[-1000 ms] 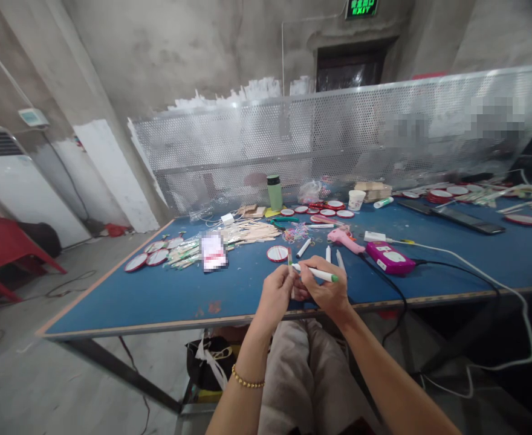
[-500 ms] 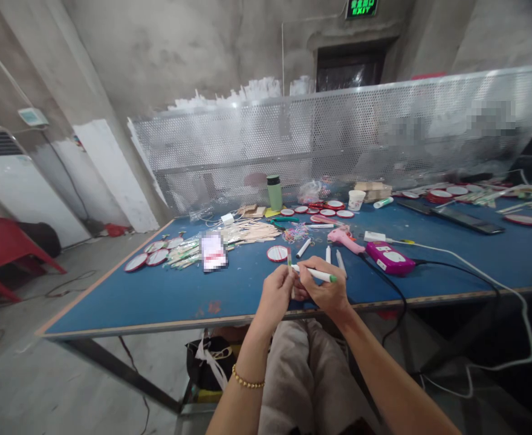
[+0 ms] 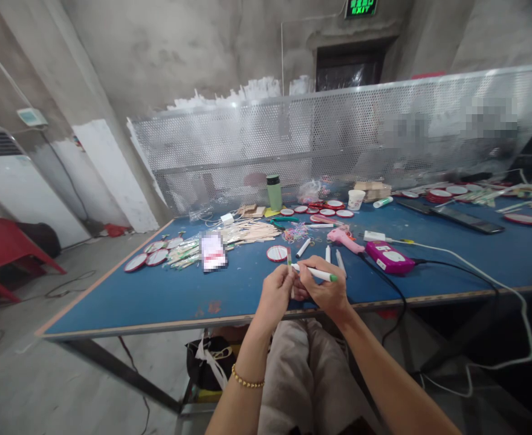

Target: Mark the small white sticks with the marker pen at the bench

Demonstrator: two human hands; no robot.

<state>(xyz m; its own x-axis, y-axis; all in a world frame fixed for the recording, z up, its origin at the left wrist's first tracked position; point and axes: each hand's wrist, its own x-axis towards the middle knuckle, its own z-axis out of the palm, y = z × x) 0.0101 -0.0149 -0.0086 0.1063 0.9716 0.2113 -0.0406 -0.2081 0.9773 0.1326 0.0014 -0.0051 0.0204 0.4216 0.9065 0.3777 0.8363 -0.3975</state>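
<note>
Close to the table's front edge, my left hand [image 3: 277, 292] pinches a thin flat wooden stick [image 3: 289, 257] upright, with coloured marks near its top. My right hand [image 3: 324, 285] is closed around a white marker pen [image 3: 317, 272] with a green end, its tip against or very near the stick. My fingers hide the stick's lower part and the exact point of contact. Just beyond my hands lies a round red-rimmed disc [image 3: 277, 254]. Beside it rest a capped marker [image 3: 303, 248] and two more pens [image 3: 341, 263].
A pink glue gun [image 3: 346, 239] and a purple box [image 3: 389, 258] with cables lie right. Left are a phone [image 3: 214, 251], many wooden sticks [image 3: 252, 232] and red-rimmed discs [image 3: 136, 262]. A green bottle [image 3: 274, 193] and paper cup [image 3: 356, 199] stand by the perforated screen [image 3: 230, 139].
Almost nothing differs. Both hands keep the same place and grip, with the marker held at the stick.
</note>
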